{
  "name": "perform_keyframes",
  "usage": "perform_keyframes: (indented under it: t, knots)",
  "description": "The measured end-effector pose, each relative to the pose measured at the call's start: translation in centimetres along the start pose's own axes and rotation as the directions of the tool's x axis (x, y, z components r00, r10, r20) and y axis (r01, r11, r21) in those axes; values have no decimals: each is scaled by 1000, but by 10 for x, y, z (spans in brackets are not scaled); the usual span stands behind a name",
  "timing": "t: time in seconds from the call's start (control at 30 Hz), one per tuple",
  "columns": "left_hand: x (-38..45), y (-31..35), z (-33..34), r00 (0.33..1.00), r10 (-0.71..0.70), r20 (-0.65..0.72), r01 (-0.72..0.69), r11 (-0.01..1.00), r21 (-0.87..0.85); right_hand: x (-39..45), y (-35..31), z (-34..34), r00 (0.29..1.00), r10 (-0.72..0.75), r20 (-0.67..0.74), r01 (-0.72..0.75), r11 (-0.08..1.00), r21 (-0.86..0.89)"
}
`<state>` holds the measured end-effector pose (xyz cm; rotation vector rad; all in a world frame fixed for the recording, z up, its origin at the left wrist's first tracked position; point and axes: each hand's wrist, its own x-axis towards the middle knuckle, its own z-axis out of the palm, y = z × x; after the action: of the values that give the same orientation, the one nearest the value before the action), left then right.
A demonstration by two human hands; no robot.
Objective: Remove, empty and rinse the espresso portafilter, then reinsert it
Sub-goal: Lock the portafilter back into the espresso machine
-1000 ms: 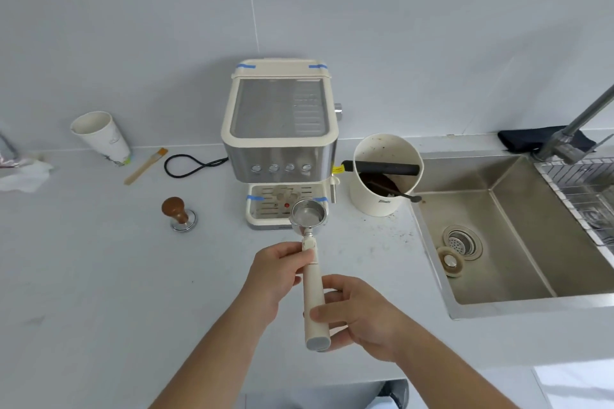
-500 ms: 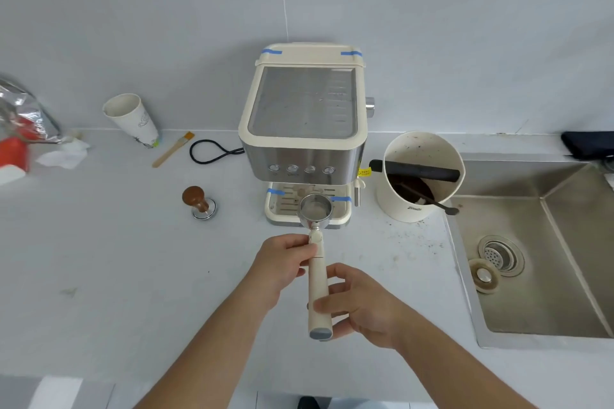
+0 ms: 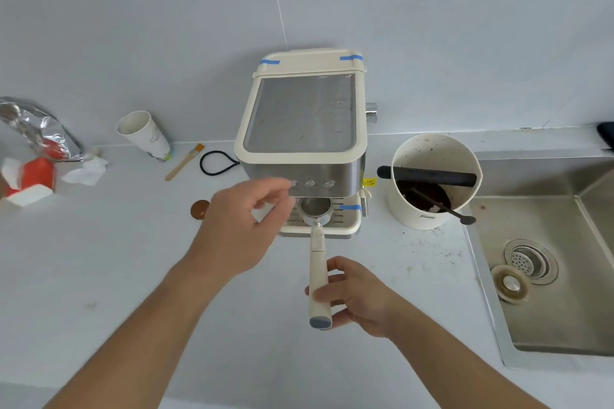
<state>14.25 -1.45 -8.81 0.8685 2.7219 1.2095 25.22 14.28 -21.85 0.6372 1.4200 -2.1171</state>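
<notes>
- My right hand [image 3: 357, 294] grasps the portafilter [image 3: 318, 262] handle; its empty basket sits before the espresso machine [image 3: 300, 129].
- My left hand [image 3: 241, 226] hovers released.
- Reinsertion, I judge: lift, seat under the group head, twist.

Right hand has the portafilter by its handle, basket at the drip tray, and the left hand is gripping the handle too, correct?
Not quite. In the head view the left hand is off the portafilter, raised beside the espresso machine; only the right hand holds the handle.
</notes>
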Motion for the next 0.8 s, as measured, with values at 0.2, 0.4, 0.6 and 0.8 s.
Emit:
perform_keyframes:
  t: [0.2, 0.4, 0.6, 0.8]
  knots:
    - [68, 2, -21, 925, 374, 63, -379, 905, 194, 15, -3, 14, 993, -66, -95, 74, 994, 75]
    - [135, -11, -18, 811, 378, 447, -505, 838, 207, 26, -5, 27, 981, -111, -157, 135, 979, 152]
    - [155, -17, -7, 737, 354, 576, -540, 820, 188, 34, -9, 36, 971, -157, -178, 195, 956, 220]
    - [157, -24, -4, 740, 392, 546, -561, 809, 179, 43, -15, 42, 958, -213, -192, 259, 928, 267]
